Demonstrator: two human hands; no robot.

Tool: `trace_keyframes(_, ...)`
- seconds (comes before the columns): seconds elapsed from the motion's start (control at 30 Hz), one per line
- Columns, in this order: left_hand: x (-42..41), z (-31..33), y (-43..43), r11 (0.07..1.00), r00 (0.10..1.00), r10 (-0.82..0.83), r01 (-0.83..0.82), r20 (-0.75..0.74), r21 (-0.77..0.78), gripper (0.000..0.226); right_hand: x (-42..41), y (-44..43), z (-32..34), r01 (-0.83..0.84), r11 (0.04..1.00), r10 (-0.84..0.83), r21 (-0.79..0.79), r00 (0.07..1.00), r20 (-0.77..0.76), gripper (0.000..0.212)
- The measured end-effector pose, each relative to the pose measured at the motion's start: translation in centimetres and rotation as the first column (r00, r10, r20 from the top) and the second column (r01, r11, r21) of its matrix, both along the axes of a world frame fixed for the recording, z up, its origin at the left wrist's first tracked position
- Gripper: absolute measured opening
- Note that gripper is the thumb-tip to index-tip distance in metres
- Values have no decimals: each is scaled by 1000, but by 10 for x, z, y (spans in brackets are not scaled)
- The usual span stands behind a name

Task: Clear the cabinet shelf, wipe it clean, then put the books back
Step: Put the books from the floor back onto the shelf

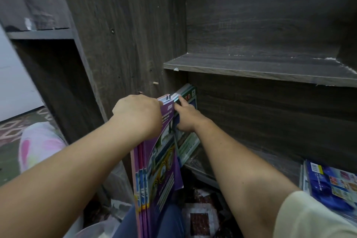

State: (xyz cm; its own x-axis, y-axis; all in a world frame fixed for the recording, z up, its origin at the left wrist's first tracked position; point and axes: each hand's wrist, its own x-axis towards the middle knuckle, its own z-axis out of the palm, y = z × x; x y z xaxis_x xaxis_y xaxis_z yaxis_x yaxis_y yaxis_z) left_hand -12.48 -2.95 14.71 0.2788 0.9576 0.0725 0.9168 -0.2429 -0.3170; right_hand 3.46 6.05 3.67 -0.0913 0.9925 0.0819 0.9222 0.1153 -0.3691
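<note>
left hand (138, 114) curls over the top edge of the purple books (160, 170), gripping them. they stand on end, long axis running from the shelf mouth down toward the lap, spines left. right hand (186, 117) lays a straight index finger on the green book (188, 141), upright against the left wall of the lower shelf (241, 162); whether its other fingers hold anything i cannot tell. dark wood cabinet (125, 44); blue books (328, 183) stacked far right; patterned carpet (11, 127).

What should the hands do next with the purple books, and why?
Probably slide the purple books onto the lower shelf beside the green books. The left hand grips the purple bunch upright at the shelf's front, while the right hand holds one finger on the green books standing against the side wall.
</note>
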Motion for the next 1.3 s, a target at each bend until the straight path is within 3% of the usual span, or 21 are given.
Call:
trace_keyframes(0.13,-1,0,-1,999,999,24,-25,-26,-38,66,-2,2,-7,-16,997,9,73,995,97,90)
trace_keyframes(0.47,-28,-8,1,999,998,49,-49,41,-1,70,-6,3,-11,37,995,-27,96,994,-105,86)
trace_keyframes(0.6,-25,-9,1,998,997,59,-59,40,7,70,-2,0,-14,95,983,-61,159,976,-210,65)
trace_keyframes(0.73,-19,-6,3,999,998,25,-27,52,26,64,-1,-3,-16,200,936,-111,290,948,-297,42)
trace_keyframes(0.93,-11,-3,14,999,998,-20,17,64,46,53,-6,-7,-21,462,828,-294,317,840,-456,34)
trace_keyframes(1.17,9,-8,23,980,987,-134,118,90,161,50,20,-34,-25,571,728,-411,379,806,-425,27)
trace_keyframes(1.3,28,-18,42,964,970,-180,141,164,223,56,28,-42,-26,565,739,-430,366,815,-389,34)
